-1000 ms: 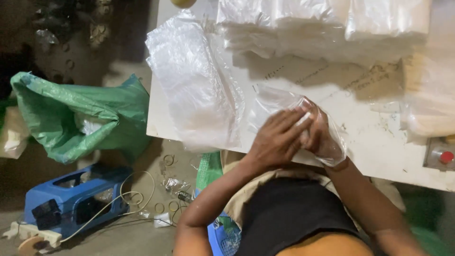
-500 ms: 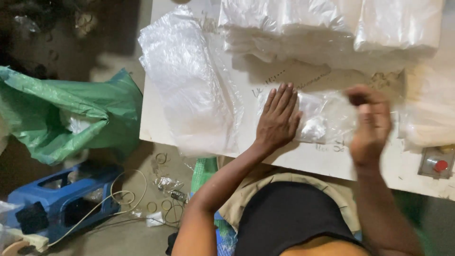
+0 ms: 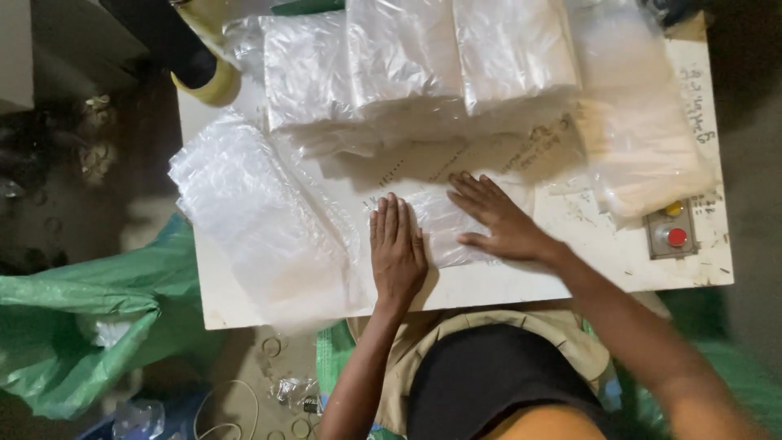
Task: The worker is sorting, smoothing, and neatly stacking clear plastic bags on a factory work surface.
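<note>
My left hand (image 3: pixel 397 248) lies flat, fingers together, on the left end of a clear plastic bag (image 3: pixel 444 228) spread on the white table (image 3: pixel 521 281). My right hand (image 3: pixel 497 216) rests palm down on the same bag's right part, fingers spread and pointing left. Both hands press the bag against the tabletop; neither grips it. A loose pile of clear bags (image 3: pixel 252 220) lies just left of my left hand, hanging over the table's left edge.
Several stacks of clear plastic bags (image 3: pixel 423 69) line the table's far side, with another stack (image 3: pixel 643 147) at the right. A small box with a red button (image 3: pixel 672 232) sits at the right edge. A green sack (image 3: pixel 90 326) and wires lie on the floor at left.
My right hand came down from the air onto the bag beside the left hand. The view shifted, bringing the table's right side and far stacks into sight.
</note>
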